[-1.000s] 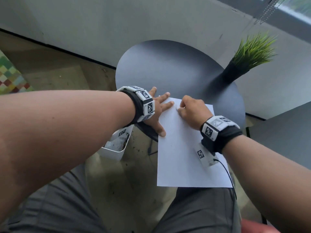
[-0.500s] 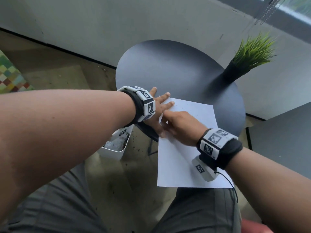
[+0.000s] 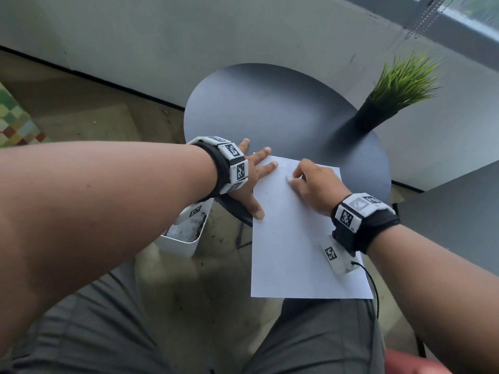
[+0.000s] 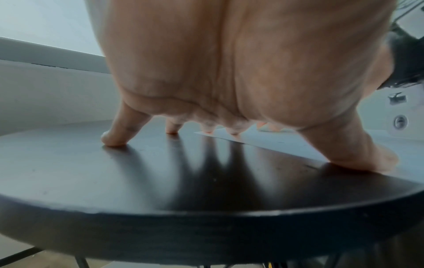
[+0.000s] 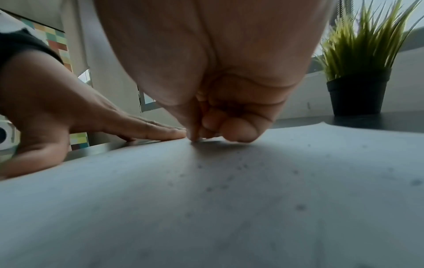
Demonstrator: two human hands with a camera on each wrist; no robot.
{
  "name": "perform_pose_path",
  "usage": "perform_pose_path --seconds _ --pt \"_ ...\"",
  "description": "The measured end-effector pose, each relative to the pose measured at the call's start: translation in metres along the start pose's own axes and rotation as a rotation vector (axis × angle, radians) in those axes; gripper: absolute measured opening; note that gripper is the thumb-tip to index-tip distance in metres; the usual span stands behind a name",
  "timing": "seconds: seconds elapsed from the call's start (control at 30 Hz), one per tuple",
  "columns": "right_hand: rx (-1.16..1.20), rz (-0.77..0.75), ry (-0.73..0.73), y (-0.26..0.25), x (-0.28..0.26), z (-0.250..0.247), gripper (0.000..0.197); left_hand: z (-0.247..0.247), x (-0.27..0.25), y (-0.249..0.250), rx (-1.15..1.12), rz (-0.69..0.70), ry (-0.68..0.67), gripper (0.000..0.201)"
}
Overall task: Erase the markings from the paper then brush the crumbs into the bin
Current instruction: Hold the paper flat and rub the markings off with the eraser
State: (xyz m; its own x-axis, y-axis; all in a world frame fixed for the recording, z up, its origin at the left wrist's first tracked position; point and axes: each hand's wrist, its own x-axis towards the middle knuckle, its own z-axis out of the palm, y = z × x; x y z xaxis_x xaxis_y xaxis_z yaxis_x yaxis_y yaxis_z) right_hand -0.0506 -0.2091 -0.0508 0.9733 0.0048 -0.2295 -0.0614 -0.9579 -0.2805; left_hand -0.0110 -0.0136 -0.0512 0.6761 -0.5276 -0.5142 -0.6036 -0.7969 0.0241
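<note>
A white sheet of paper [image 3: 297, 238] lies on the round dark table [image 3: 270, 109], its near half hanging over the table's edge above my lap. My left hand [image 3: 256, 171] lies flat with spread fingers, pressing the paper's far left corner and edge. My right hand [image 3: 313, 182] is curled near the paper's far end and pinches a small white eraser [image 3: 289, 179] against the sheet. Small dark crumbs [image 5: 229, 179] are scattered over the paper [image 5: 229, 208] behind the right hand [image 5: 218, 130]. The left hand's fingertips [image 4: 114, 139] touch the tabletop [image 4: 160, 181].
A white bin [image 3: 186, 233] holding dark crumbs stands on the floor below the table's left edge. A black pot with a green grass plant [image 3: 388, 103] stands at the table's far right. A grey wall runs behind the table.
My right hand swept left across the paper toward my left hand, then moved back right to the paper's far end. The left hand stayed put.
</note>
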Motion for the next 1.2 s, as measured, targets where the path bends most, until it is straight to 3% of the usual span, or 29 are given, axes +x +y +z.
perform_pose_path --seconds 0.07,0.13,0.2,0.37,0.5,0.57,0.67,0.8,0.87,0.93,1.0,1.07,1.13,1.2 --pt "-0.068 -0.073 0.026 -0.009 -0.008 0.006 0.021 0.001 0.002 0.000 -0.002 0.004 -0.002 0.127" --pt "-0.116 -0.291 -0.052 -0.027 -0.027 0.018 0.018 0.002 0.003 -0.001 -0.003 0.004 0.003 0.128" --pt "-0.092 -0.376 -0.114 -0.029 -0.035 0.018 0.017 0.002 0.002 -0.001 0.009 0.002 0.001 0.129" --pt "0.069 0.063 -0.043 0.006 -0.003 -0.001 0.022 -0.005 -0.006 0.001 0.036 0.013 0.036 0.122" --pt "0.071 0.206 0.024 0.013 0.008 -0.004 0.023 -0.006 -0.005 -0.011 0.034 0.083 0.105 0.098" --pt "0.007 0.207 0.023 0.005 0.009 -0.004 0.023 -0.001 -0.003 -0.014 0.071 0.095 0.087 0.090" --pt "-0.066 0.005 -0.029 -0.018 -0.004 0.002 0.019 0.006 -0.003 -0.011 0.028 0.081 0.065 0.105" --pt "-0.132 -0.362 -0.227 -0.042 -0.029 0.008 0.010 0.009 -0.003 -0.010 -0.008 0.074 0.056 0.116" --pt "-0.116 -0.272 -0.220 -0.029 -0.018 0.001 0.010 0.006 -0.004 -0.008 -0.006 0.067 0.050 0.116" --pt "-0.046 -0.025 -0.092 -0.006 -0.004 -0.009 0.013 0.004 -0.004 -0.007 -0.006 0.054 0.046 0.115" --pt "-0.045 0.071 0.006 0.004 -0.002 -0.010 0.014 0.002 -0.004 -0.004 -0.002 0.036 0.046 0.114" --pt "-0.072 -0.084 -0.029 -0.008 -0.014 -0.002 0.011 -0.002 -0.008 -0.001 -0.001 0.030 0.043 0.113" --pt "-0.101 -0.357 -0.132 -0.025 -0.034 0.010 0.007 -0.007 -0.014 0.003 0.026 0.036 0.052 0.110" --pt "-0.126 -0.459 -0.200 -0.027 -0.040 0.009 0.005 -0.010 -0.018 0.006 0.048 0.040 0.065 0.107"
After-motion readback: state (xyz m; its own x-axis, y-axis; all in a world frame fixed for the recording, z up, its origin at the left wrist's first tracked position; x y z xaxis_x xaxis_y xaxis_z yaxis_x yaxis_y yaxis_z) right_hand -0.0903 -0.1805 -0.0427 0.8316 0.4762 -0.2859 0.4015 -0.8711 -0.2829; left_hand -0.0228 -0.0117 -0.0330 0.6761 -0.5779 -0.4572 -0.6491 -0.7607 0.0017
